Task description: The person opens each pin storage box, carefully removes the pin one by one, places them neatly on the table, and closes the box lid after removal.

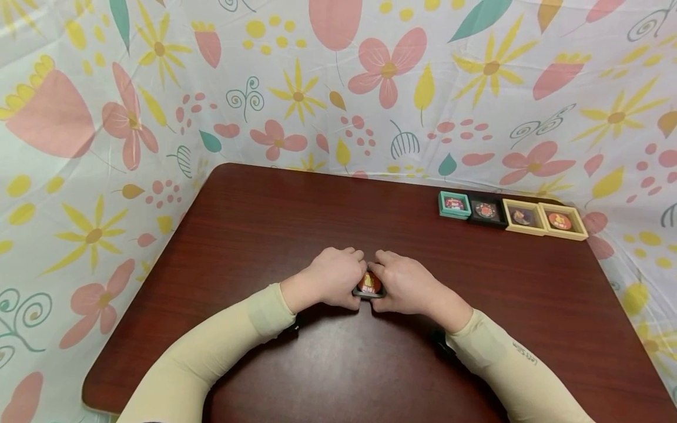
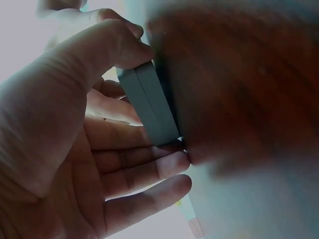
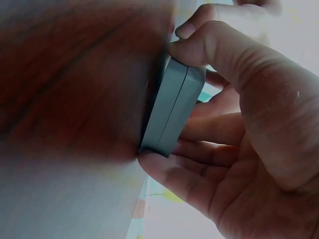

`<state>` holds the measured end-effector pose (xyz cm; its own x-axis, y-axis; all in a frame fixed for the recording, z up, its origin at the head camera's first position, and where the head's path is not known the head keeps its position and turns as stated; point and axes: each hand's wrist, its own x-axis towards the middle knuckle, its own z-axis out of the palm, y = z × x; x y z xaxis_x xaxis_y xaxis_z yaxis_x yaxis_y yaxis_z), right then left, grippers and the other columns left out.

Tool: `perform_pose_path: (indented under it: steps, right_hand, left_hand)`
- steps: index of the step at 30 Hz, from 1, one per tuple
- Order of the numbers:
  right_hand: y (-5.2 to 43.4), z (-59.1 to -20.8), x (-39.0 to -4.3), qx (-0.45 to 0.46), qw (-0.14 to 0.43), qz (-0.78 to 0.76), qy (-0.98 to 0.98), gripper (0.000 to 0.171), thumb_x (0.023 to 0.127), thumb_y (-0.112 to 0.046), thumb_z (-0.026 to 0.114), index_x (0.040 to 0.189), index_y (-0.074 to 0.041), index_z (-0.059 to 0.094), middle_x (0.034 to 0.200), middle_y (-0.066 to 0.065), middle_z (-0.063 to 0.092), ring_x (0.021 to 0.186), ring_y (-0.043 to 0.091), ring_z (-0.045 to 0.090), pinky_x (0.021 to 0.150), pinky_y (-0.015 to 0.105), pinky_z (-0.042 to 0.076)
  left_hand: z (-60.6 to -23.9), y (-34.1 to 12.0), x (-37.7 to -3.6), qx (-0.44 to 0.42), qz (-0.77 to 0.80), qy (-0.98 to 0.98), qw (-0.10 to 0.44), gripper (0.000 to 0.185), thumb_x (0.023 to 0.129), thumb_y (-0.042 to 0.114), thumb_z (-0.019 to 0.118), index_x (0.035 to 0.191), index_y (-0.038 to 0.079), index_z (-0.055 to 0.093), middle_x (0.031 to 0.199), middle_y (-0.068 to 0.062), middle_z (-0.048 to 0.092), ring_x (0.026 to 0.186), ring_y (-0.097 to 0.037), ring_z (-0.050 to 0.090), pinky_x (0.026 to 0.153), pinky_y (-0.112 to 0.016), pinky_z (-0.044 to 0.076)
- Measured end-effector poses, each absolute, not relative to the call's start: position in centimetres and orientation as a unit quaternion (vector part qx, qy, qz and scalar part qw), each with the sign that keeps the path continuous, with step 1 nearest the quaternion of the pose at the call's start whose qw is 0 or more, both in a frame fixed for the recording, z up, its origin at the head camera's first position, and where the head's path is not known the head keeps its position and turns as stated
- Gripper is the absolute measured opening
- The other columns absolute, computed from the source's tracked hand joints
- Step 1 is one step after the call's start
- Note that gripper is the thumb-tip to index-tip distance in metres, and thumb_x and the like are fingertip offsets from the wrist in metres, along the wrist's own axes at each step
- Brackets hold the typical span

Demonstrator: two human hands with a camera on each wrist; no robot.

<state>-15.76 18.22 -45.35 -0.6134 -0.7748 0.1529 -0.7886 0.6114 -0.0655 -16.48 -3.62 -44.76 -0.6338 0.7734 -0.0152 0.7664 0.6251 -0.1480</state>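
Note:
A small dark grey square box (image 1: 368, 295) with a round red-and-yellow badge (image 1: 369, 282) in it is at the middle of the table, between the two hands. The left hand (image 1: 337, 276) grips its left side, thumb at the near edge and fingers curled toward the far edge. On the other side the right hand (image 1: 406, 285) holds it the same way. Both wrist views show the side of the box (image 2: 152, 107) with a thin seam line running along it. Its underside is hidden in the head view.
At the back right of the dark red table (image 1: 296, 223) stands a row of similar boxes: a teal one (image 1: 455, 204), a black one (image 1: 488, 210) and two cream ones (image 1: 525, 216), each with a round badge. A flower-patterned cloth (image 1: 338, 88) hangs behind.

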Motion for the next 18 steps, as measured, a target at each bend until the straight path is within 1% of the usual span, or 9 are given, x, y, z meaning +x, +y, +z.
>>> perform_pose_path:
  steps: [4, 10, 18]
  right_hand:
    - [18.29, -45.24, -15.87, 0.436, 0.05, 0.069, -0.896, 0.072, 0.069, -0.039, 0.098, 0.122, 0.005, 0.078, 0.098, 0.006, 0.059, 0.084, 0.021, 0.06, 0.074, 0.039, 0.059]
    - [18.29, -45.09, -15.92, 0.437, 0.046, 0.073, -0.895, 0.07, 0.067, -0.038, 0.096, 0.12, 0.005, 0.079, 0.095, 0.005, 0.06, 0.084, 0.023, 0.062, 0.076, 0.041, 0.06]
    - [18.37, -45.05, -16.11, 0.433, 0.031, 0.088, -0.897, 0.067, 0.068, -0.037, 0.096, 0.119, 0.004, 0.08, 0.093, 0.002, 0.058, 0.078, 0.017, 0.055, 0.073, 0.036, 0.058]
  left_hand:
    - [-44.74, -3.63, -16.47, -0.426, 0.065, -0.902, 0.02, 0.052, 0.08, 0.055, 0.083, 0.113, 0.015, 0.077, 0.105, 0.002, 0.067, 0.098, -0.018, 0.066, 0.07, -0.036, 0.062]
    - [-44.68, -3.56, -16.51, -0.421, 0.046, -0.906, 0.008, 0.053, 0.078, 0.054, 0.086, 0.114, 0.016, 0.078, 0.107, 0.002, 0.067, 0.1, -0.019, 0.067, 0.073, -0.038, 0.062]
    - [-44.8, -3.53, -16.56, -0.415, 0.044, -0.909, -0.007, 0.056, 0.08, 0.053, 0.087, 0.12, 0.015, 0.077, 0.111, 0.002, 0.066, 0.103, -0.018, 0.066, 0.074, -0.037, 0.062]
